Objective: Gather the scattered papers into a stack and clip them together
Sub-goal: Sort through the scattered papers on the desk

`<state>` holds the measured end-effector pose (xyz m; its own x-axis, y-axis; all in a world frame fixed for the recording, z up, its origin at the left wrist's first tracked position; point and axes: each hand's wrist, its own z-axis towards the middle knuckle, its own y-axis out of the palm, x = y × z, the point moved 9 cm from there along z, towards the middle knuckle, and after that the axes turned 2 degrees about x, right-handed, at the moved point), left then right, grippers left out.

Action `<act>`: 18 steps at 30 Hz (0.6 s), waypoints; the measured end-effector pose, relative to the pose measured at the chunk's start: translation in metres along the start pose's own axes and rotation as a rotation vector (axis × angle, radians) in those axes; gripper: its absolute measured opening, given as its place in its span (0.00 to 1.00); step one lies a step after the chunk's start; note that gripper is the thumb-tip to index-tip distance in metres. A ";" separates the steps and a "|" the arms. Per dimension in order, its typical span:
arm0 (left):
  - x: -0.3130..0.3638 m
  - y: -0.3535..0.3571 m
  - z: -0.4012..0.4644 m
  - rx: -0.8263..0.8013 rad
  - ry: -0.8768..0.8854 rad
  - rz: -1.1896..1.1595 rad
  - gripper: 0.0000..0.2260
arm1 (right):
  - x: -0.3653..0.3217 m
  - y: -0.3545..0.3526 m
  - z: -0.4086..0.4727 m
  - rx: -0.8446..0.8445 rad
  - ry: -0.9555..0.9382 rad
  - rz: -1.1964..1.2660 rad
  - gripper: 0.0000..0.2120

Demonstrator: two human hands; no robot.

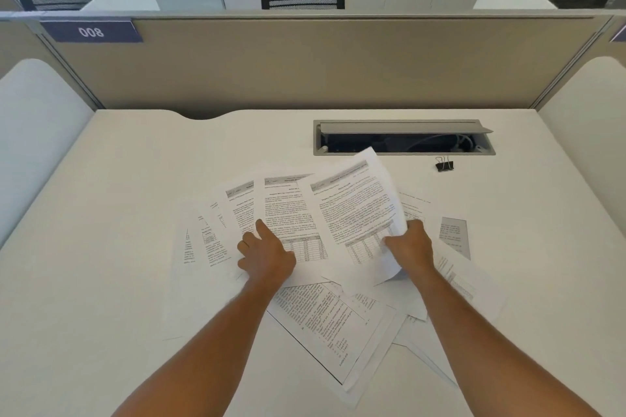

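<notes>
Papers (291, 213): fanned mid-desk (118, 179). R hand (410, 244) pinches lifted sheet (355, 213) for stacking; L hand (266, 256) fingers curled, pinning pile. Binder clip (444, 164) waits nr back edge.

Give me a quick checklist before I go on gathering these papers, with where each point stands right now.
1. Right hand has a firm hold on the lifted sheet: ok, fingers curl round its lower edge.
2. Left hand steadies the fanned sheets: ok, it rests on them.
3. Papers are in one stack: not ok, they lie spread across the desk.
4. Binder clip is within sight: ok, it sits alone near the cable tray.
5. Sheets all face the same way: not ok, the near sheet lies at an angle.
</notes>
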<state>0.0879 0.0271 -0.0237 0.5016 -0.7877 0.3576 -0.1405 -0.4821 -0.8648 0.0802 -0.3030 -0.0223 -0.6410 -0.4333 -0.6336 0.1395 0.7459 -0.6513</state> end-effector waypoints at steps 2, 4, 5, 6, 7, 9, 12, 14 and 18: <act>-0.002 0.001 0.001 -0.003 0.011 -0.009 0.41 | -0.004 -0.002 -0.002 -0.024 0.016 0.203 0.24; -0.002 -0.001 0.001 0.029 0.045 -0.023 0.37 | -0.009 0.002 -0.007 -0.099 0.049 0.401 0.26; -0.001 -0.002 0.000 0.060 0.074 -0.075 0.35 | -0.011 0.006 -0.010 -0.151 0.074 0.480 0.25; 0.001 -0.003 -0.002 0.090 0.111 -0.173 0.33 | -0.014 0.011 -0.016 -0.203 0.097 0.545 0.24; 0.002 -0.005 -0.005 0.108 0.139 -0.311 0.32 | -0.016 0.016 -0.021 -0.251 0.118 0.587 0.23; 0.001 -0.002 -0.010 0.056 0.112 -0.615 0.31 | -0.017 0.028 -0.034 -0.334 0.155 0.646 0.21; -0.006 0.010 -0.016 -0.134 -0.114 -0.994 0.30 | -0.012 0.051 -0.053 -0.451 0.191 0.680 0.21; -0.013 0.019 -0.014 -0.231 -0.220 -1.157 0.20 | -0.008 0.064 -0.066 -0.534 0.192 0.663 0.20; -0.031 0.026 -0.009 -0.279 -0.252 -1.165 0.17 | -0.004 0.061 -0.069 -0.484 0.090 0.395 0.24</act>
<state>0.0610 0.0359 -0.0537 0.5965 0.2508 0.7624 0.3404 -0.9393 0.0427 0.0388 -0.2208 -0.0309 -0.6747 -0.0499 -0.7364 0.0345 0.9945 -0.0989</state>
